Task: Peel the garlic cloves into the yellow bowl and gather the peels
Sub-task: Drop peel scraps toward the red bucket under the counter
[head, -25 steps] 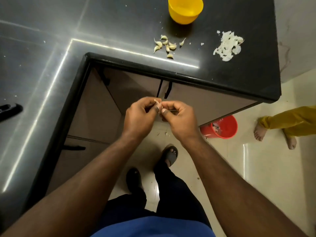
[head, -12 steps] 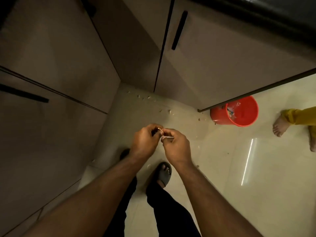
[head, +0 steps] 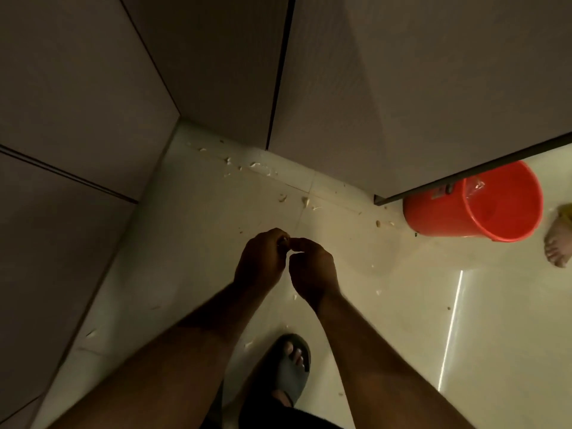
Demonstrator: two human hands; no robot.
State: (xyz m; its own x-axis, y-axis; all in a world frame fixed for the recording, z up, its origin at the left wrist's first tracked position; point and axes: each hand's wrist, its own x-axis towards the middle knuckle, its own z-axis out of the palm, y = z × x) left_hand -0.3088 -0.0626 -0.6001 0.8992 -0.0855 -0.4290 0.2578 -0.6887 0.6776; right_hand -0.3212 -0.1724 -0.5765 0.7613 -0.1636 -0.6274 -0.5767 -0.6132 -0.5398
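Note:
My left hand (head: 261, 263) and my right hand (head: 312, 270) are held together low over the floor, fingertips meeting. Between them sits a small garlic clove (head: 284, 241), mostly hidden by the curled fingers of both hands and in dim light. Bits of garlic peel (head: 305, 201) lie scattered on the pale floor tiles near the cabinet base. The yellow bowl, the counter top and the pile of peels are out of view.
Brown cabinet doors (head: 402, 88) fill the top and left. A red bucket (head: 473, 202) stands on the floor at the right, beside another person's bare foot (head: 558, 246). My own foot in a dark sandal (head: 292, 366) is below my hands.
The view has tipped down from the counter to the floor, so the bowl, cloves and peel pile have left the frame. Both hands stay together on the clove.

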